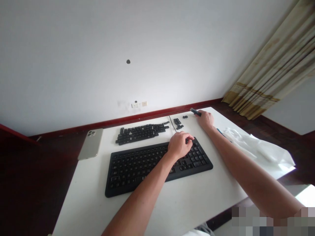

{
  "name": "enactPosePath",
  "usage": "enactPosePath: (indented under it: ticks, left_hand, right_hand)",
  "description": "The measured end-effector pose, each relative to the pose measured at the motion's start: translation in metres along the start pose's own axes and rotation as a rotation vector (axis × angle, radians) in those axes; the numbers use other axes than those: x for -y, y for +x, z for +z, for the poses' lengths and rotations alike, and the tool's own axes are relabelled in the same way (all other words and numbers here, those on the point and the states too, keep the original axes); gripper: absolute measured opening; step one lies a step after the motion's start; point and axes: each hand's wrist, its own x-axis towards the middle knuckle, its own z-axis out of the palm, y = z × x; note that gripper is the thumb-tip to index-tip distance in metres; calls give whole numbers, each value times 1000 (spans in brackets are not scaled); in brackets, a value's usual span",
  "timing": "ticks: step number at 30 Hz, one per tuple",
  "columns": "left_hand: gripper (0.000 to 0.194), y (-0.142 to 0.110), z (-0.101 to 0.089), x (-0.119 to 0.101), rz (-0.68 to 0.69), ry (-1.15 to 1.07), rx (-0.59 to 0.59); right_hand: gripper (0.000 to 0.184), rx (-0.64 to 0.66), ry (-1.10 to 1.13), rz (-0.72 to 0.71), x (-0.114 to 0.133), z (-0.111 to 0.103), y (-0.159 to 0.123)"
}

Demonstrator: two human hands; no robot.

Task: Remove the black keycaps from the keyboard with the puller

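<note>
A black keyboard (137, 165) lies across the white table (98, 203). My left hand (180, 144) rests on its upper right part, fingers curled and pinched on a key near the numeric pad. My right hand (205, 118) is farther back near the table's far edge, closed on a small dark tool (195, 112). Rows of loose black keycaps (141, 131) are laid out behind the keyboard. A few more loose keycaps (178, 123) lie to their right, between my two hands.
A phone (91, 143) lies face down at the table's back left corner. A thin cable (172, 124) runs from the keyboard toward the wall. A crumpled white plastic bag (261, 149) sits at the right edge. Dark floor surrounds the table; curtains (278, 65) hang at right.
</note>
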Motion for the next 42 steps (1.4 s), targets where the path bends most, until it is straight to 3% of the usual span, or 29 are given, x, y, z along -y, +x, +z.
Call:
enactPosePath:
  ticks: [13, 26, 33, 39, 42]
  left_hand:
    - [17, 2, 4, 1, 20, 34, -3]
    - [18, 3, 2, 0, 9, 37, -2]
    - [17, 4, 3, 3, -20, -4, -18]
    - [21, 3, 2, 4, -13, 8, -24]
    - [26, 3, 2, 5, -6, 18, -34]
  right_hand:
    - [29, 56, 84, -218, 5, 4, -2]
    - [30, 63, 131, -245, 9, 1, -9]
    - [29, -52, 205, -207, 13, -13, -16]
    - [28, -136, 395, -175, 22, -35, -27]
    - [36, -70, 730, -48, 36, -48, -40]
